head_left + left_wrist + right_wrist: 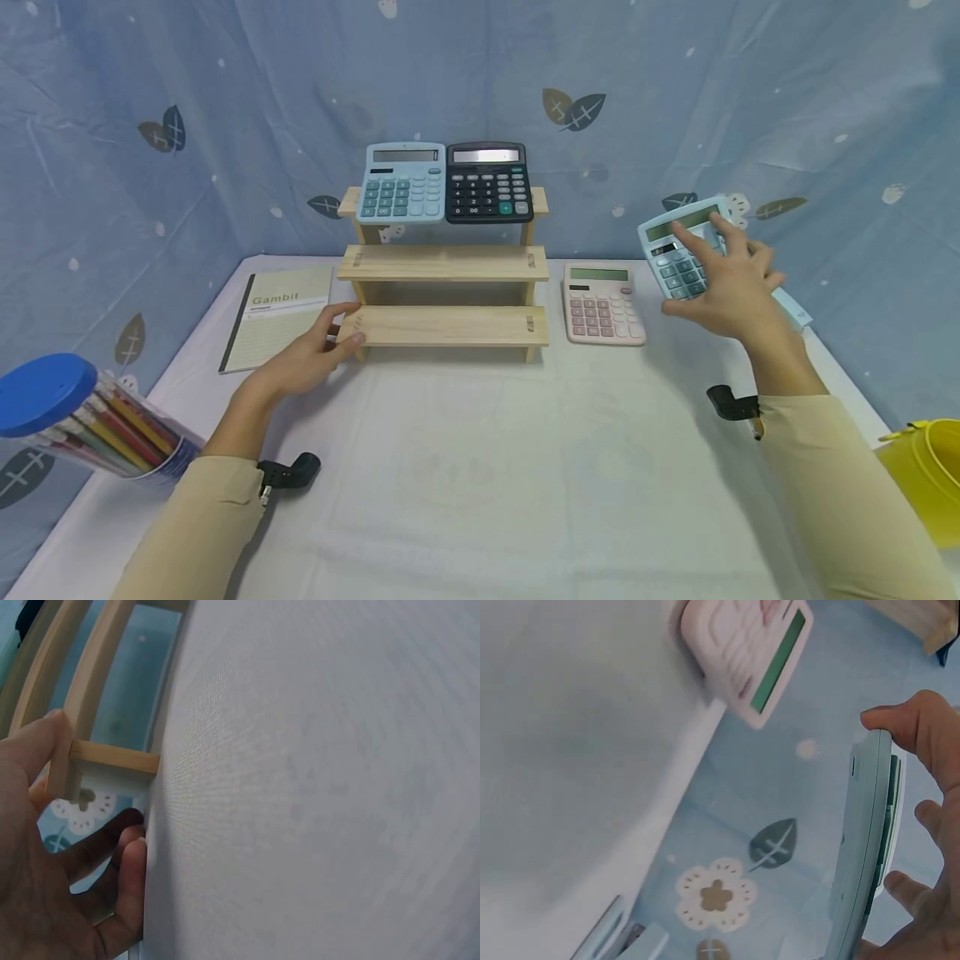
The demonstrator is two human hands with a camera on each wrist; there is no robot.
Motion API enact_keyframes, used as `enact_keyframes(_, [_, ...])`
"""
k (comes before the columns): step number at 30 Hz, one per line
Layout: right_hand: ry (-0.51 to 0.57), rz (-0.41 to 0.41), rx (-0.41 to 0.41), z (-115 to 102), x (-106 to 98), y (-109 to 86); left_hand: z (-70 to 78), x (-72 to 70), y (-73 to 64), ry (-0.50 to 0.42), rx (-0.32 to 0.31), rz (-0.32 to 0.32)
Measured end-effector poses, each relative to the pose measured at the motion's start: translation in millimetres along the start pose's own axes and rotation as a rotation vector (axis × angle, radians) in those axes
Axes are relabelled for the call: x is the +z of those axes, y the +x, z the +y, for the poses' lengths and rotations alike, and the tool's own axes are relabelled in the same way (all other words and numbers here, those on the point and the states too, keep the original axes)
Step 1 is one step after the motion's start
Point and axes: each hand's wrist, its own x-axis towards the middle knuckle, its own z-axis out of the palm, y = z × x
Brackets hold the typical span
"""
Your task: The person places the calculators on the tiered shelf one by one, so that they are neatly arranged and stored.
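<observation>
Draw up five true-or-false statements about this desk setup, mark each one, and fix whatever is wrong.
1. The black calculator is on the top shelf of the wooden rack. True.
2. The right hand holds the pink calculator. False: it holds a light blue calculator; the pink calculator is apart from it, just right of the wooden rack.
3. The left hand touches the left end of the lowest shelf. True.
4. The pencil jar is topped in red. False: its lid is blue.
5. The notebook lies left of the wooden rack. True.
</observation>
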Motion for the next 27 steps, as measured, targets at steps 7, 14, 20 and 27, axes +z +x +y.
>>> enact_keyframes(7, [-0.043, 0.062, -0.078, -19.8, -4.7, -11.0, 2.5, 0.7, 0.0, -0.015, 0.019, -0.002])
enact_keyframes(14, [-0.048, 0.097, -0.139, -44.5, -11.5, -17.7, 3.4, -0.6, -0.9, -0.011, 0.023, 0.004])
enact_keyframes(20, [-0.045, 0.09, -0.19, -63.1, -13.7, -23.2, 2.2, -2.1, 0.4, -0.002, 0.009, 0.006])
enact_keyframes(27, [-0.077, 0.034, -0.225, -82.6, -18.7, -26.1, 2.3, -0.4, -1.4, -0.024, 0.017, 0.003])
